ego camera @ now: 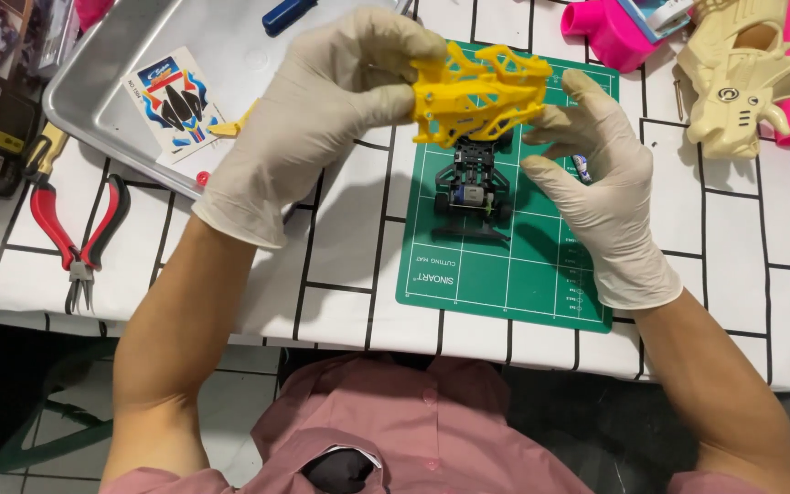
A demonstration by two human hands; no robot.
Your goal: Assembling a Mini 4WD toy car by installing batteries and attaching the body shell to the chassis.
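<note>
While both gloved hands are raised over a green mat [523, 274], they hold a yellow shell [479, 91], an openwork plastic body for a toy car. Left hand [322, 119] grips the shell's left end, thumb and fingers closed on it. Right hand [596, 174] touches the shell's right end with its fingertips, the fingers loosely curled and the thumb spread away; whether it truly pinches the shell cannot be told. Directly below the shell, a black chassis [473, 192] with wheels rests on the mat. The mat lies on a table [733, 238] covered in white cloth with black lines. At far left lie red-handled pliers [80, 233]. Beside them sits a metal tray [112, 91] holding a sticker sheet [174, 101]. At top right lie a cream shell [742, 73] and a pink part [601, 32]. Pink shirt shows at the bottom edge.
</note>
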